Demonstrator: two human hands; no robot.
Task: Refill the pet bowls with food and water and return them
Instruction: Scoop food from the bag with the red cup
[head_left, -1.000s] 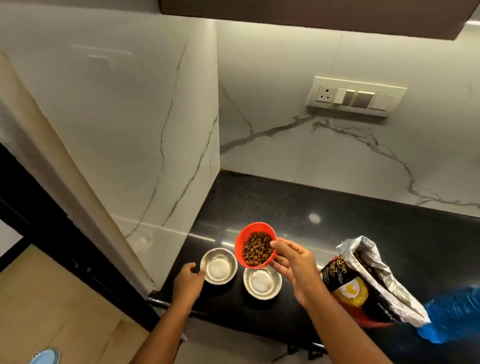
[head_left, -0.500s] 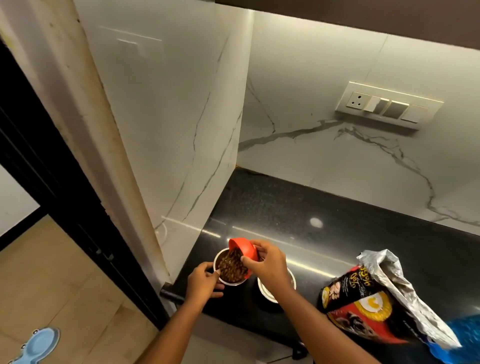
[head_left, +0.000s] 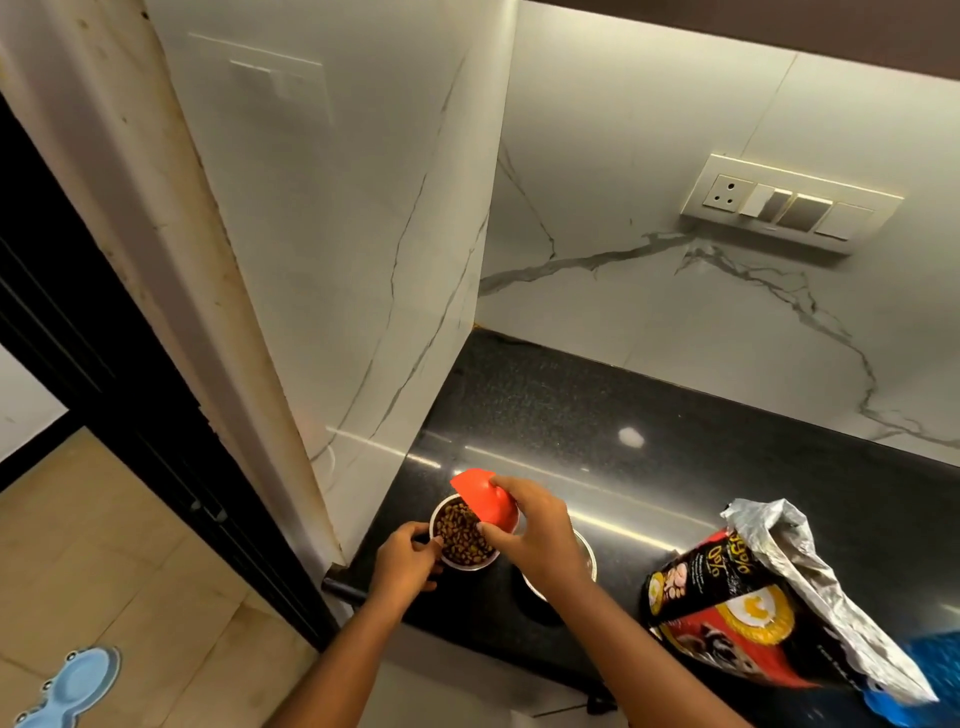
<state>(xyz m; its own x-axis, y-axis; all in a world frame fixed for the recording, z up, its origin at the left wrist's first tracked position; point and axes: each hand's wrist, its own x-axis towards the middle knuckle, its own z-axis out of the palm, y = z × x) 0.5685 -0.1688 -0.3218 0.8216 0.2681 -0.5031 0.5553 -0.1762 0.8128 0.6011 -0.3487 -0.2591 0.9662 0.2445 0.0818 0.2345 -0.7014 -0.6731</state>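
Note:
A steel pet bowl (head_left: 464, 538) full of brown kibble stands near the left end of the black counter (head_left: 649, 467). My left hand (head_left: 405, 564) grips its near-left rim. My right hand (head_left: 540, 530) holds an orange scoop cup (head_left: 485, 500) tipped upside down over that bowl. A second steel bowl (head_left: 586, 558) sits just to the right, mostly hidden under my right hand and wrist. An open red and black pet food bag (head_left: 743, 618) with a silver top lies on the counter at the right.
A marble side wall (head_left: 363, 260) rises close to the left of the bowls. A blue bowl stand (head_left: 72, 686) lies on the tiled floor at the lower left. A blue object (head_left: 930, 680) shows at the right edge. A switch plate (head_left: 789, 205) is on the back wall.
The orange cup went from level and full above the bowls to overturned over the left bowl, which now holds the kibble. My left hand stayed on that bowl's rim.

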